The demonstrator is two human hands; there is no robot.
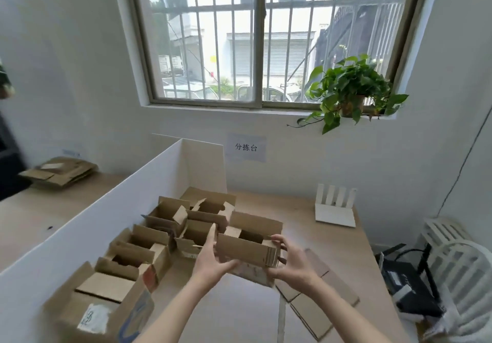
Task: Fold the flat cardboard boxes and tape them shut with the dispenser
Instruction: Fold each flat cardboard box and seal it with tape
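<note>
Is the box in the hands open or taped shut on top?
Open: the held box shows a dark hollow inside with its top flaps standing up, gripped between the left hand and right hand.

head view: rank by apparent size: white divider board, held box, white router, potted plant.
1. white divider board, clearly largest.
2. potted plant and held box look alike; the box is nearer the camera, so no ranking.
3. white router, smallest.

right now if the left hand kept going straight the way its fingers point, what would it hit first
The left hand grips the held cardboard box, fingers pointing up and away. Straight on, it would probably first meet the open box just behind, then the others by the white divider board. Depth is uncertain here.
</note>
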